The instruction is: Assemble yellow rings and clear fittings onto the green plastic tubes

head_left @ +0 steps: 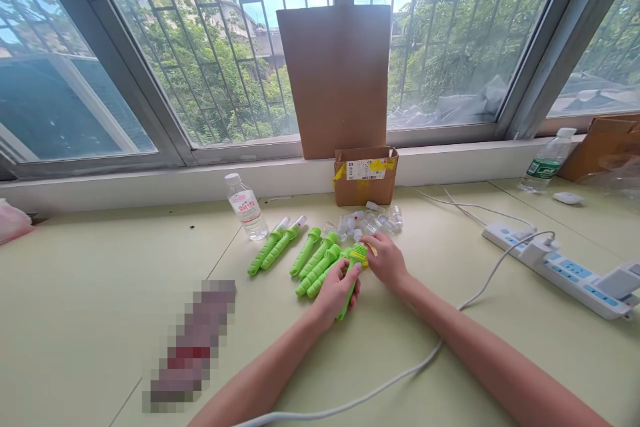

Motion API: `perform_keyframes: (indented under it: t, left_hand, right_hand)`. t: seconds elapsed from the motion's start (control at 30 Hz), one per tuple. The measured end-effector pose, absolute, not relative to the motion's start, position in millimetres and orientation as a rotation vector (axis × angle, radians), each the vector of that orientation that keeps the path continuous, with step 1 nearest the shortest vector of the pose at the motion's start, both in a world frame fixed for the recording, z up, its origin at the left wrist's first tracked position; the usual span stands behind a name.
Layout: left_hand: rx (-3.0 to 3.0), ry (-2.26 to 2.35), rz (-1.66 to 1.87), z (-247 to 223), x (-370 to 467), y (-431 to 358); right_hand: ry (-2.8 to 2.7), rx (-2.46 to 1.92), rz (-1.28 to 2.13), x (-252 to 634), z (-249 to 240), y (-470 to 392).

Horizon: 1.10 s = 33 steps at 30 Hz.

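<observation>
My left hand [336, 293] is wrapped round a ribbed green plastic handle [358, 252], held tilted with its threaded end up. Close to that end, the fingers of my right hand [385, 259] are pinched together. Something small and yellow [373, 249] shows at their tips; its shape is unclear. Several similar green handles [304, 253] lie to the left, partly behind my left hand. Two more green handles [280, 247] farther left have clear tubes on their ends. Beyond my right hand, loose clear plastic bottles [375, 221] with white parts lie in a pile.
A small cardboard box [365, 187] stands behind the pile, with a brown board [340, 80] upright behind it. Water bottles [247, 210] stand left and far right. A power strip [560, 270] lies right; its white cable [420, 363] crosses under my right arm. A blurred patch [193, 343] lies left.
</observation>
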<state>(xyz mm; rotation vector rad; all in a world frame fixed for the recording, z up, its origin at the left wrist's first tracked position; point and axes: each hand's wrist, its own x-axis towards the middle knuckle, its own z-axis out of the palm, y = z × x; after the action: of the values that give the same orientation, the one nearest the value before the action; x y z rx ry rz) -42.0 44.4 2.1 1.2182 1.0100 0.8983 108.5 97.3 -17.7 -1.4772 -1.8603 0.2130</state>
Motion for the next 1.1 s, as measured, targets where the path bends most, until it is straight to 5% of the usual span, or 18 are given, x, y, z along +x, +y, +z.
perform_keyframes:
  t: [0.5,1.1]
  left_hand:
    - [1.234,1.006,0.916,0,-41,44]
    - [1.322,1.050,0.905,-1,-39,42]
  right_hand:
    - [-2.054,-1.726,0.090,85,-11,98]
    - [-1.578,-1.257,0.230,137,-15,81]
